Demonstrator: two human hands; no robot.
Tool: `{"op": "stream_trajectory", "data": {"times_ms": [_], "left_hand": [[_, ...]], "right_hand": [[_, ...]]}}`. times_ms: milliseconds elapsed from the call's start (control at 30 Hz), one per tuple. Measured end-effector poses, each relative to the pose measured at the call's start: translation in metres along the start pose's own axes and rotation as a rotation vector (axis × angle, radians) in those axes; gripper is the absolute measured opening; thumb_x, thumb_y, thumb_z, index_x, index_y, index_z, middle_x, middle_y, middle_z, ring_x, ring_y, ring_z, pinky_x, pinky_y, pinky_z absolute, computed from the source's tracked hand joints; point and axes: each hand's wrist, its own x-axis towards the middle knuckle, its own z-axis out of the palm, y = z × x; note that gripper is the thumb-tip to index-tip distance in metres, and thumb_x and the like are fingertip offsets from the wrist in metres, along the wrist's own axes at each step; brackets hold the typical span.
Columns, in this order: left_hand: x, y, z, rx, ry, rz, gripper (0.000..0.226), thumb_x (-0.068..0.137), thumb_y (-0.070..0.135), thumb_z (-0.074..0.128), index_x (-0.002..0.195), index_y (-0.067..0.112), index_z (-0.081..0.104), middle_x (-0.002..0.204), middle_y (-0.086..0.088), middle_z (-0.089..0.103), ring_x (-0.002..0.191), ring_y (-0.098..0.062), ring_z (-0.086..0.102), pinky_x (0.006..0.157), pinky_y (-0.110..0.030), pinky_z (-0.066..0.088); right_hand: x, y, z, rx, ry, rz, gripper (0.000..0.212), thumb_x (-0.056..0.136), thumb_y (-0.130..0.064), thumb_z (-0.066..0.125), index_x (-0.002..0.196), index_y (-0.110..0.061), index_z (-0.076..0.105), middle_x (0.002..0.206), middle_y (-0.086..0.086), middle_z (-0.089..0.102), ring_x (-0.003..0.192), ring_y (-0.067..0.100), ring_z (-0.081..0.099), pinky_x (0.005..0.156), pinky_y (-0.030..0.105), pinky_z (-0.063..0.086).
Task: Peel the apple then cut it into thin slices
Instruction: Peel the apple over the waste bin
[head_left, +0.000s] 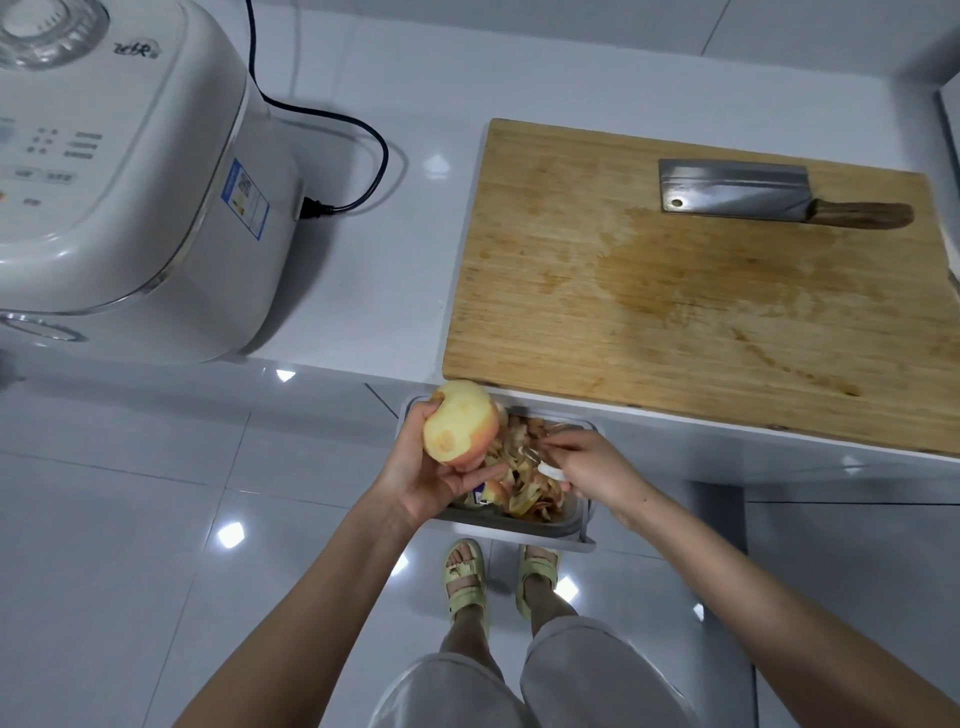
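While peeling is unfinished, listing by size: counter (363, 208) and white cooker (130, 182) far beyond the fingers, its logo script and blue label unreadable. Cutting board (675, 312) ahead-right of them, cleaver (737, 192) flat on it, untouched. Bin (582, 540) of peels (524, 488) directly beneath. Left hand (421, 483): fingers wrapped round the apple (460, 421), pink skin remaining on its right side. Right hand (592, 462): fingers pinching a white peeler (545, 465) just beside the fruit. Next, likely: rotate, strip remainder, then carry to board.
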Motion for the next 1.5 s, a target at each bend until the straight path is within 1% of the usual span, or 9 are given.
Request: {"op": "stream_trajectory", "data": {"times_ms": [100, 267, 400, 600, 733, 1000, 1100, 1267, 1500], "left_hand": [[-0.009, 0.002, 0.001, 0.009, -0.045, -0.05, 0.049, 0.081, 0.039, 0.059, 0.12, 0.01, 0.053, 0.106, -0.019, 0.055, 0.071, -0.028, 0.061, 0.075, -0.058, 0.055], [-0.024, 0.001, 0.008, -0.018, -0.095, -0.128, 0.051, 0.07, 0.03, 0.061, 0.117, 0.01, 0.055, 0.104, -0.019, 0.061, 0.081, -0.032, 0.064, 0.058, -0.039, 0.059], [-0.027, 0.0, 0.014, -0.062, -0.117, -0.167, 0.052, 0.069, 0.029, 0.061, 0.116, 0.008, 0.052, 0.1, -0.02, 0.059, 0.078, -0.031, 0.061, 0.058, -0.035, 0.057], [-0.033, -0.003, 0.028, -0.075, -0.106, -0.142, 0.032, 0.078, 0.031, 0.059, 0.097, 0.005, 0.064, 0.086, -0.018, 0.067, 0.074, -0.03, 0.067, 0.061, -0.041, 0.06], [-0.035, -0.004, 0.037, -0.039, -0.075, -0.156, 0.029, 0.078, 0.035, 0.058, 0.087, 0.007, 0.063, 0.078, -0.011, 0.063, 0.073, -0.021, 0.06, 0.06, -0.029, 0.055], [-0.051, 0.004, 0.031, -0.003, -0.076, -0.172, 0.043, 0.068, 0.039, 0.056, 0.092, 0.004, 0.06, 0.073, -0.015, 0.061, 0.055, -0.023, 0.056, 0.043, -0.022, 0.048], [-0.056, 0.012, 0.034, 0.07, -0.085, -0.125, 0.044, 0.067, 0.038, 0.057, 0.096, 0.006, 0.059, 0.075, -0.016, 0.063, 0.057, -0.023, 0.058, 0.044, -0.025, 0.051], [-0.046, 0.014, 0.04, 0.113, -0.04, -0.03, 0.03, 0.085, 0.038, 0.052, 0.094, 0.01, 0.06, 0.075, -0.01, 0.064, 0.064, -0.019, 0.062, 0.05, -0.028, 0.054], [-0.049, 0.014, 0.042, 0.101, -0.004, -0.077, 0.03, 0.084, 0.039, 0.051, 0.092, 0.011, 0.06, 0.073, -0.009, 0.064, 0.059, -0.018, 0.061, 0.048, -0.026, 0.053]], "right_hand": [[-0.003, -0.002, 0.001, -0.018, 0.153, -0.141, 0.026, 0.095, -0.031, 0.047, 0.077, -0.026, 0.064, 0.074, 0.0, 0.069, 0.069, 0.018, 0.062, 0.071, 0.037, 0.049], [-0.009, -0.015, -0.004, -0.341, 0.534, -0.649, 0.024, 0.095, -0.032, 0.046, 0.093, -0.02, 0.066, 0.074, -0.009, 0.067, 0.067, 0.012, 0.06, 0.057, 0.021, 0.037], [0.0, -0.018, -0.008, -0.544, 0.689, -0.948, 0.021, 0.09, -0.027, 0.05, 0.087, -0.016, 0.068, 0.065, -0.003, 0.069, 0.06, 0.022, 0.062, 0.063, 0.029, 0.045], [-0.009, -0.035, -0.002, -0.674, 0.787, -1.058, 0.015, 0.088, -0.025, 0.056, 0.085, -0.019, 0.069, 0.064, -0.004, 0.067, 0.061, 0.022, 0.058, 0.065, 0.031, 0.033], [-0.01, -0.044, 0.002, -0.697, 0.8, -1.102, 0.017, 0.089, -0.027, 0.056, 0.082, -0.018, 0.069, 0.062, -0.004, 0.064, 0.058, 0.021, 0.057, 0.062, 0.032, 0.032], [-0.001, -0.025, -0.018, -0.649, 0.725, -0.955, 0.023, 0.09, -0.025, 0.051, 0.08, -0.017, 0.07, 0.058, -0.004, 0.066, 0.055, 0.019, 0.061, 0.062, 0.025, 0.032], [-0.001, -0.021, -0.024, -0.564, 0.733, -0.887, 0.022, 0.089, -0.023, 0.051, 0.082, -0.016, 0.071, 0.061, -0.003, 0.068, 0.055, 0.02, 0.064, 0.06, 0.027, 0.045], [-0.023, -0.051, -0.007, -0.505, 0.791, -1.001, 0.016, 0.087, -0.02, 0.056, 0.082, -0.015, 0.071, 0.066, -0.003, 0.069, 0.059, 0.019, 0.063, 0.061, 0.027, 0.039], [-0.016, -0.047, -0.002, -0.515, 0.833, -1.041, 0.018, 0.088, -0.019, 0.055, 0.081, -0.013, 0.07, 0.064, -0.003, 0.068, 0.057, 0.021, 0.062, 0.058, 0.031, 0.039]]}}
